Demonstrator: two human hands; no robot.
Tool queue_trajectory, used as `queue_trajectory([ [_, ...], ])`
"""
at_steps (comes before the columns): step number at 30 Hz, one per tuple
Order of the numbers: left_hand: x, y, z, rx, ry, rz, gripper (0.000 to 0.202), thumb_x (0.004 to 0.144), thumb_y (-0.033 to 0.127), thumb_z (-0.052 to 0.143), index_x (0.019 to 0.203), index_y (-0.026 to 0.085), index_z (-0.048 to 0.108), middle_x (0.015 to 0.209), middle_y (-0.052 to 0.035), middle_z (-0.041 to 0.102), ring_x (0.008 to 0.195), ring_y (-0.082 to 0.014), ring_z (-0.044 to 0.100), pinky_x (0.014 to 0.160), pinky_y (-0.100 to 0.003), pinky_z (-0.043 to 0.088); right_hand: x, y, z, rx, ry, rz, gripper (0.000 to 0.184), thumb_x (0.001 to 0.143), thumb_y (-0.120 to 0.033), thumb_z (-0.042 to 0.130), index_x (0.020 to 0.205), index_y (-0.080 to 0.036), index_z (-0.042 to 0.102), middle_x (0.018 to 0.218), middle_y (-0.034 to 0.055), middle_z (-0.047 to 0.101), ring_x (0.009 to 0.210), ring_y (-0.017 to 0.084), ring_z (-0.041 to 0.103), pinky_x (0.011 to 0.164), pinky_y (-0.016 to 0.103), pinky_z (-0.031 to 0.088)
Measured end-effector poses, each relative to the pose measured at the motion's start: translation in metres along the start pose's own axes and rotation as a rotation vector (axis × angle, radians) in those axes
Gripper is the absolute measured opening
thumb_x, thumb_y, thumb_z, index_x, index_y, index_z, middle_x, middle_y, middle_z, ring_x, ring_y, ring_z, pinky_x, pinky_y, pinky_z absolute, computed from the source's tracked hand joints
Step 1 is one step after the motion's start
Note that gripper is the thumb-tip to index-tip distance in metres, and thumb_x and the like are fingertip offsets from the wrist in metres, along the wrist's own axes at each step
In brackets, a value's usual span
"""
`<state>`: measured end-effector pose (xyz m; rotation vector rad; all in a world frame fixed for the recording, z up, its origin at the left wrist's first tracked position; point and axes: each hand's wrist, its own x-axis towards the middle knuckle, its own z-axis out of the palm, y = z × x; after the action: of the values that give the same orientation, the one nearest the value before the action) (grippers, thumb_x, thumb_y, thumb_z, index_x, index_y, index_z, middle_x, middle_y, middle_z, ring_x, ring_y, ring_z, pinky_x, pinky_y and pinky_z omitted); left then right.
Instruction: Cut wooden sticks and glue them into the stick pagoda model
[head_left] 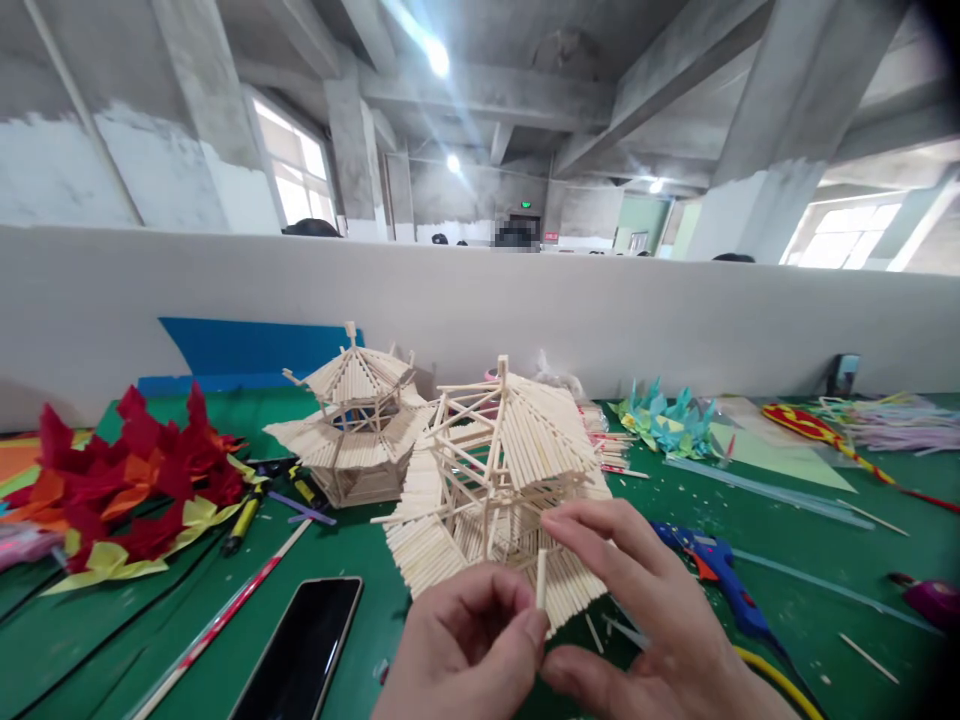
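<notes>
You pinch a short wooden stick point(541, 578) upright between your left hand point(465, 650) and right hand point(637, 610), low in the frame at 6 o'clock, the fingertips of both closed narrowly on it. The stick sits just in front of the lower eave of the near stick pagoda point(495, 480), close to touching its roof slats; whether it already rests on them cannot be told.

That near pagoda looks only part built. Its right roof face is covered in tight rows of sticks, and a lower skirt of slats fans out at 7 o'clock, but the left upper side is bare framework with open struts showing. By that showing, a fair share of roofing is left to lay.

Behind it at 10 o'clock stands a second stick pagoda point(352, 420), both roof tiers fully clad, seemingly finished.

On the green table point(97, 640), a blue glue gun point(712, 570) lies at 3 o'clock of your hands with its yellow cord point(780, 680) trailing toward 5 o'clock. A black phone point(304, 645) lies face up at 8 o'clock, a red-and-white striped rod point(225, 615) beside it. Red, orange and yellow paper leaves point(127, 490) pile up at 9 o'clock; teal paper flowers point(667, 420) sit at 2 o'clock. Loose sticks point(868, 658) dot the table at 4 o'clock.
</notes>
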<state>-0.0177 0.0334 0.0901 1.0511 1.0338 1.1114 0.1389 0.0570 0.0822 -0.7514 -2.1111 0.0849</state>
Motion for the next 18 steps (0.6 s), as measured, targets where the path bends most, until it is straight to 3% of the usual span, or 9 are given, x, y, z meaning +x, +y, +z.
queue_trajectory([
  [5, 0.011, 0.007, -0.010, -0.079, -0.004, 0.057, 0.013, 0.065, 0.027, 0.061, 0.060, 0.017, 0.055, 0.053, 0.0053, 0.043, 0.047, -0.0060, 0.033, 0.041, -0.016, 0.028, 0.029, -0.002, -0.003, -0.045, -0.059, -0.047, 0.063, 0.063, -0.036, 0.067, 0.118, -0.017, 0.043, 0.114, 0.0078, 0.047, 0.104, 0.020, 0.045, 0.086, 0.033, 0.042],
  [14, 0.025, 0.022, -0.010, -0.146, 0.074, 0.017, 0.014, 0.063, 0.024, 0.066, 0.060, 0.015, 0.055, 0.056, 0.0051, 0.044, 0.053, -0.0060, 0.036, 0.049, -0.017, 0.032, 0.049, 0.001, 0.000, -0.143, -0.094, -0.064, 0.062, 0.068, -0.038, 0.062, 0.121, -0.018, 0.038, 0.122, 0.0066, 0.040, 0.113, 0.020, 0.037, 0.097, 0.036, 0.028],
  [18, 0.029, 0.022, -0.013, -0.155, 0.056, 0.015, 0.015, 0.066, 0.027, 0.065, 0.062, 0.015, 0.057, 0.058, 0.0050, 0.046, 0.053, -0.0058, 0.038, 0.052, -0.018, 0.036, 0.055, 0.003, -0.001, -0.126, -0.081, -0.082, 0.053, 0.069, -0.034, 0.062, 0.117, -0.021, 0.044, 0.122, 0.0047, 0.040, 0.113, 0.019, 0.036, 0.097, 0.034, 0.028],
])
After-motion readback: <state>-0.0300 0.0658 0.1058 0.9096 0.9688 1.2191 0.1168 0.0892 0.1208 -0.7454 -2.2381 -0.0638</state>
